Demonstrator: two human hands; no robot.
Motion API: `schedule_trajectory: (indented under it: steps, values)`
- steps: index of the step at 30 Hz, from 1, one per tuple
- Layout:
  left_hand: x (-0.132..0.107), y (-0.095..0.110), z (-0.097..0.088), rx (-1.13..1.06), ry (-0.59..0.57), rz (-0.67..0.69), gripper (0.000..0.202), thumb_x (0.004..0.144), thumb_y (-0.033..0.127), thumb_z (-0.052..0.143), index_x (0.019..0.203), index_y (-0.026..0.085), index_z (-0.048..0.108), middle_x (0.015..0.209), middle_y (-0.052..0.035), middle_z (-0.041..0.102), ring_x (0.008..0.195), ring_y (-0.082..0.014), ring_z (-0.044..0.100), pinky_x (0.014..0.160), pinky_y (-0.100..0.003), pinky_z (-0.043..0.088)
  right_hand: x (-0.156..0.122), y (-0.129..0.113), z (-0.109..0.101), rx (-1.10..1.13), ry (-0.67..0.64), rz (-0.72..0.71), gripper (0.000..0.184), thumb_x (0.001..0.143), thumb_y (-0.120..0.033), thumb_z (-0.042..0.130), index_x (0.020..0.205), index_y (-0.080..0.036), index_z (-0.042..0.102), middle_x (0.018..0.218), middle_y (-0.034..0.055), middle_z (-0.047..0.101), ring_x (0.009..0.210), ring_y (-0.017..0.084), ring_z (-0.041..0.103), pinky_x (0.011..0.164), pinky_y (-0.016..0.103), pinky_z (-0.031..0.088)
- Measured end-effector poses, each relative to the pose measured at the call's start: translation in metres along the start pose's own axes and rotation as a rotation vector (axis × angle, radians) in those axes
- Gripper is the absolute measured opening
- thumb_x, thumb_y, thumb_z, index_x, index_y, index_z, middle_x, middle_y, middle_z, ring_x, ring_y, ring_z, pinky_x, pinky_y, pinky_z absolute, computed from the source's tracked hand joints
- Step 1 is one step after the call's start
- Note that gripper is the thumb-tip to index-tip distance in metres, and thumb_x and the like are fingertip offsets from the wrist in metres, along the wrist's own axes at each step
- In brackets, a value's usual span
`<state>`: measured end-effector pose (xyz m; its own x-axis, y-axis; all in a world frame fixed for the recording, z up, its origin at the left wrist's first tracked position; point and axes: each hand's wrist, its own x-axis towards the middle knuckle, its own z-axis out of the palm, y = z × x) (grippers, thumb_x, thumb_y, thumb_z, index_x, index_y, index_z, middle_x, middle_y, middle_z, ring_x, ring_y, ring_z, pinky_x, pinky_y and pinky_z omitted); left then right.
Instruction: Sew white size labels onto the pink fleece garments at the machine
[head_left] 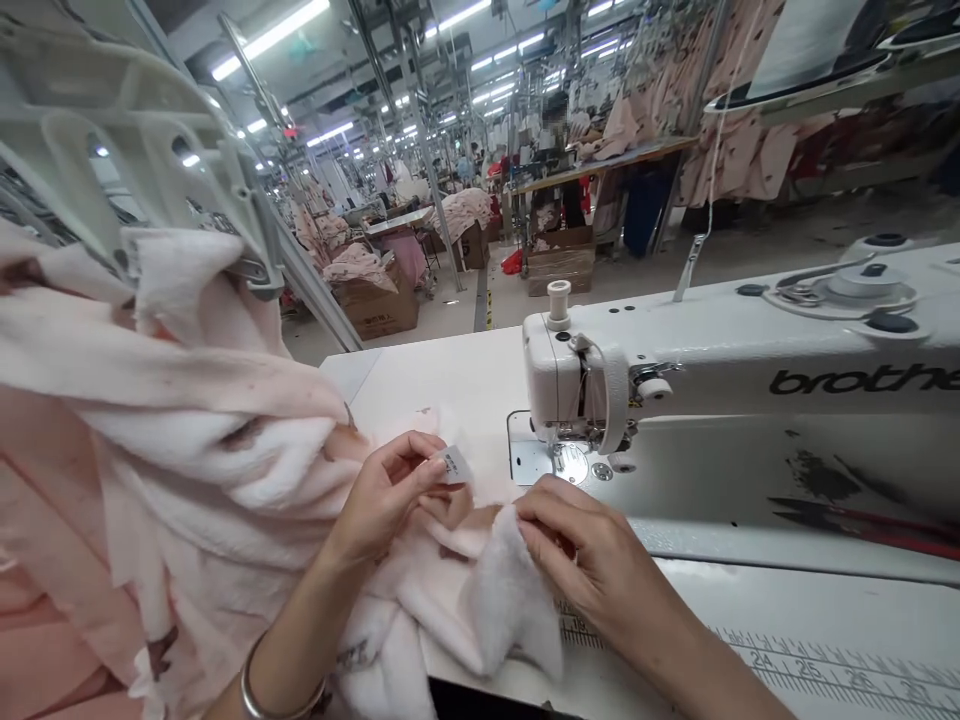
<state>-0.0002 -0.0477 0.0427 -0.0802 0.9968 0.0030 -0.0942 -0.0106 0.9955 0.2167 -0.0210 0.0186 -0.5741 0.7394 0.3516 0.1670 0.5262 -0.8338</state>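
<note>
Between the thumb and fingers of my left hand (397, 485) is a small pale garment label (454, 466) with dark print. My right hand (581, 540) pinches the edge of a fluffy pale pink fabric piece (510, 600), which drapes down over the front of the table. Just beyond my hands stands a white sewing machine (577, 385); its needle area and metal plate (531, 462) lie ahead of my right hand, apart from the cloth I hold. Some fabric under my left hand is hidden by the fingers.
A large heap of pink plush fabric (187, 400) hangs at the left from a pale clamp rack (150, 150). Red-handled scissors (862, 525) lie under the machine arm. A printed ruler (810, 660) runs along the front edge. Cardboard boxes (379, 305) stand on the floor beyond.
</note>
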Motion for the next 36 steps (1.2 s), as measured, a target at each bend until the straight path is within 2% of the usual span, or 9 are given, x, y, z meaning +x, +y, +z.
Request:
schedule_trajectory:
  steps: [7, 10, 14, 18, 21, 26, 30, 34, 36]
  values:
    - [-0.007, 0.003, 0.012, -0.155, 0.157, -0.104, 0.024, 0.074, 0.029, 0.076, 0.077, 0.012, 0.06, 0.079, -0.0008, 0.063, 0.072, -0.008, 0.06, 0.074, -0.022, 0.056, -0.013, -0.013, 0.029, -0.383, 0.174, -0.331, 0.02, 0.093, -0.008, 0.041, 0.094, -0.016, 0.06, 0.086, 0.0056, 0.055, 0.074, 0.017, 0.052, 0.064, 0.03, 0.041]
    - [-0.011, 0.004, 0.02, -0.162, 0.154, -0.104, 0.023, 0.073, 0.03, 0.077, 0.078, 0.012, 0.062, 0.08, -0.0006, 0.063, 0.073, -0.0078, 0.06, 0.076, -0.021, 0.056, -0.011, -0.011, 0.038, -0.564, 0.316, -0.365, 0.017, 0.092, -0.007, 0.047, 0.097, -0.012, 0.061, 0.104, 0.0142, 0.058, 0.093, 0.025, 0.055, 0.075, 0.037, 0.045]
    - [-0.019, 0.006, 0.021, -0.083, 0.142, -0.055, 0.02, 0.079, 0.031, 0.072, 0.081, 0.014, 0.062, 0.082, -0.0005, 0.062, 0.08, -0.0101, 0.061, 0.081, -0.024, 0.056, -0.002, -0.008, 0.038, -0.54, 0.397, -0.327, 0.014, 0.092, -0.006, 0.046, 0.091, -0.012, 0.059, 0.121, 0.0154, 0.057, 0.112, 0.031, 0.051, 0.09, 0.043, 0.042]
    - [-0.027, 0.01, 0.011, 0.072, 0.129, -0.038, 0.019, 0.081, 0.034, 0.069, 0.08, 0.016, 0.06, 0.085, -0.0005, 0.06, 0.08, -0.0104, 0.061, 0.074, -0.021, 0.056, 0.004, -0.009, 0.028, -0.182, 0.31, -0.174, 0.014, 0.094, -0.013, 0.044, 0.088, -0.019, 0.055, 0.085, 0.0021, 0.061, 0.079, 0.016, 0.058, 0.069, 0.027, 0.045]
    - [-0.031, 0.02, 0.005, 0.285, 0.071, 0.029, 0.014, 0.083, 0.031, 0.067, 0.079, 0.018, 0.062, 0.098, -0.0032, 0.06, 0.091, -0.0133, 0.061, 0.066, -0.016, 0.053, 0.006, -0.011, 0.02, -0.024, 0.213, -0.005, 0.012, 0.092, -0.02, 0.046, 0.082, -0.022, 0.052, 0.074, -0.0034, 0.058, 0.064, 0.011, 0.055, 0.052, 0.021, 0.038]
    - [-0.036, 0.036, 0.009, 0.367, -0.202, 0.071, 0.009, 0.083, 0.026, 0.065, 0.078, 0.019, 0.064, 0.135, -0.0053, 0.05, 0.117, -0.0212, 0.056, 0.08, -0.022, 0.054, 0.009, -0.017, 0.011, 0.008, 0.094, 0.163, 0.01, 0.087, -0.027, 0.048, 0.097, -0.024, 0.048, 0.068, -0.0072, 0.059, 0.046, 0.01, 0.043, 0.042, 0.022, 0.027]
    - [-0.036, 0.035, 0.017, 0.45, -0.268, 0.084, 0.007, 0.084, 0.025, 0.064, 0.081, 0.019, 0.065, 0.133, -0.0073, 0.052, 0.126, -0.0225, 0.049, 0.092, -0.026, 0.05, 0.009, -0.021, 0.006, 0.108, 0.053, 0.216, 0.026, 0.088, -0.03, 0.048, 0.113, -0.026, 0.045, 0.071, -0.0068, 0.063, 0.053, 0.012, 0.049, 0.043, 0.022, 0.026]
    - [-0.04, 0.033, 0.019, 0.511, -0.216, 0.1, 0.009, 0.087, 0.027, 0.061, 0.083, 0.019, 0.063, 0.129, -0.0079, 0.055, 0.12, -0.02, 0.054, 0.094, -0.026, 0.048, 0.006, -0.023, 0.002, 0.112, 0.057, 0.21, 0.01, 0.091, -0.029, 0.046, 0.093, -0.025, 0.055, 0.078, -0.0041, 0.062, 0.067, 0.013, 0.051, 0.047, 0.022, 0.029]
    - [-0.045, 0.038, 0.02, 0.612, -0.216, 0.11, 0.009, 0.087, 0.028, 0.06, 0.084, 0.02, 0.063, 0.131, -0.0061, 0.054, 0.124, -0.0192, 0.051, 0.097, -0.026, 0.046, 0.005, -0.024, 0.001, 0.089, 0.06, 0.21, 0.014, 0.092, -0.027, 0.045, 0.082, -0.023, 0.055, 0.08, -0.0037, 0.059, 0.07, 0.012, 0.049, 0.055, 0.022, 0.033]
